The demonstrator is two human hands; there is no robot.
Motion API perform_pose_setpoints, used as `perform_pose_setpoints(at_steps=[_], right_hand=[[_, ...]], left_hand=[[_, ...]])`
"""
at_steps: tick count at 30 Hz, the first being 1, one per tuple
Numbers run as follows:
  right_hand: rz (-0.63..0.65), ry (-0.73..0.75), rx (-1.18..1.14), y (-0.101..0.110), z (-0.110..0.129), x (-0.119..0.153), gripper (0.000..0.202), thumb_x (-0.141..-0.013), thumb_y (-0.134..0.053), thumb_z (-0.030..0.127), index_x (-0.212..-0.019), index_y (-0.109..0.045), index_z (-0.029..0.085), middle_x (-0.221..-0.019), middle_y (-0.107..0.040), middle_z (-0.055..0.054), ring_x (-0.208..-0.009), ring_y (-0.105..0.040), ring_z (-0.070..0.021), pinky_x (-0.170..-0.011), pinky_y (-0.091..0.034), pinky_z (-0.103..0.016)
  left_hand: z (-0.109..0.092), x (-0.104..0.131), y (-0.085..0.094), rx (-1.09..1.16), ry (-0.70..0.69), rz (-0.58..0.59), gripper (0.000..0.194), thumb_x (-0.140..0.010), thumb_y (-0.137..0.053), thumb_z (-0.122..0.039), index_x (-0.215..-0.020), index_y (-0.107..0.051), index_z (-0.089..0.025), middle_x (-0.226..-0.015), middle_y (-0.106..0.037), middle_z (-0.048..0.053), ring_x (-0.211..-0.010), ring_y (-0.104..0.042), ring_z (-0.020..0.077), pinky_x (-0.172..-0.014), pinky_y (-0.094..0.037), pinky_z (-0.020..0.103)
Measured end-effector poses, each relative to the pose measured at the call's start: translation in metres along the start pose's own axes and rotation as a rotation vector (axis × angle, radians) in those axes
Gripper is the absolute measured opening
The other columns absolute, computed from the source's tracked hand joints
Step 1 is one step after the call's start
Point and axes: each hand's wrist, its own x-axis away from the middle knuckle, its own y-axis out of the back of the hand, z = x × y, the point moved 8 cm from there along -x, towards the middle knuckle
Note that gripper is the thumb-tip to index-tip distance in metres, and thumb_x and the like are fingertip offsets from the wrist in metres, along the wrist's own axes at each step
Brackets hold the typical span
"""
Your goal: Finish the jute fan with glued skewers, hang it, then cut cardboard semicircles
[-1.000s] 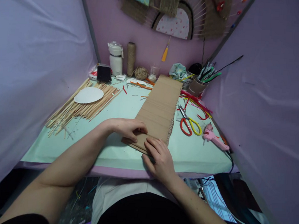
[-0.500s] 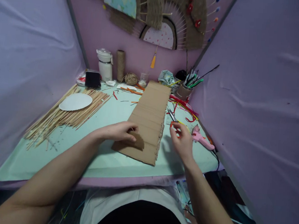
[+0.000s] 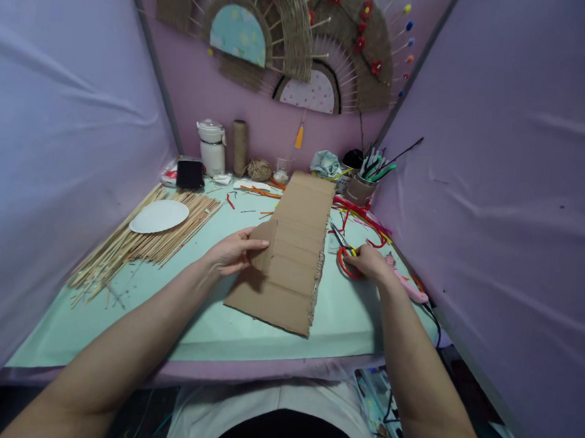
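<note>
My left hand (image 3: 234, 251) pinches a small cardboard piece (image 3: 263, 247) between thumb and fingers, above the left edge of a long cardboard strip (image 3: 298, 246). The strip lies lengthwise on the table, with a ragged right edge. To the right of it, my right hand (image 3: 369, 263) is at the handles of the red-handled scissors (image 3: 347, 264), its fingertips bent down and partly hidden behind the hand. The scissors' blades point up and left, toward the strip.
Wooden sticks (image 3: 170, 244) lie at left under a white oval (image 3: 159, 217). A pink glue gun (image 3: 410, 288) with a cable is beside my right wrist. Jar (image 3: 212, 148), twine roll (image 3: 239, 147), twine ball (image 3: 260, 170) and pen holder (image 3: 359, 190) line the back.
My left hand has raised the small cardboard piece and tilted it upright. My right hand has moved onto the scissors' handles. The camera view has shifted slightly.
</note>
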Motion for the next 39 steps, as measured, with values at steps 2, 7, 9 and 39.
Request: perform_pose_setpoints(at_steps=[2,7,9,39], right_hand=[[-0.008,-0.012,-0.06,0.004,-0.002,0.005,0.026,-0.068,-0.07,0.027,-0.05,-0.054,0.019,-0.048,-0.054,-0.003,-0.06,-0.057,-0.0204,-0.055,-0.03,-0.028],[-0.08,-0.019,-0.331,0.005,-0.01,0.038,0.016,-0.069,-0.063,0.028,-0.06,-0.053,0.019,-0.046,-0.049,0.001,-0.051,-0.05,-0.0162,-0.05,-0.029,-0.027],[-0.078,0.001,-0.491,0.0,-0.007,0.053,0.014,-0.068,-0.062,0.031,-0.071,-0.055,0.019,-0.053,-0.054,0.001,-0.05,-0.049,-0.0147,-0.048,-0.03,-0.026],[-0.034,0.143,-1.355,-0.043,0.092,0.126,0.042,-0.069,-0.075,0.043,-0.085,-0.042,0.024,-0.065,-0.054,0.006,-0.053,-0.05,-0.01,-0.047,-0.04,-0.021]], left_hand=[[-0.001,0.0,0.002,0.029,-0.006,-0.026,0.037,-0.061,-0.077,-0.004,-0.096,-0.066,-0.013,-0.084,-0.072,0.005,-0.067,-0.068,0.0155,-0.061,-0.057,0.026],[-0.003,-0.001,0.005,0.067,-0.03,-0.034,0.035,-0.063,-0.077,-0.006,-0.094,-0.066,-0.015,-0.083,-0.073,0.004,-0.07,-0.068,0.0154,-0.065,-0.057,0.026],[-0.003,-0.001,0.005,0.054,-0.028,-0.023,0.038,-0.063,-0.078,-0.008,-0.097,-0.066,-0.015,-0.085,-0.073,0.005,-0.071,-0.068,0.0159,-0.066,-0.057,0.027],[-0.01,0.002,0.005,-0.523,-0.048,0.043,0.043,-0.069,-0.073,-0.055,-0.067,-0.058,-0.014,-0.062,-0.059,0.002,-0.052,-0.05,0.0087,-0.049,-0.035,0.02]])
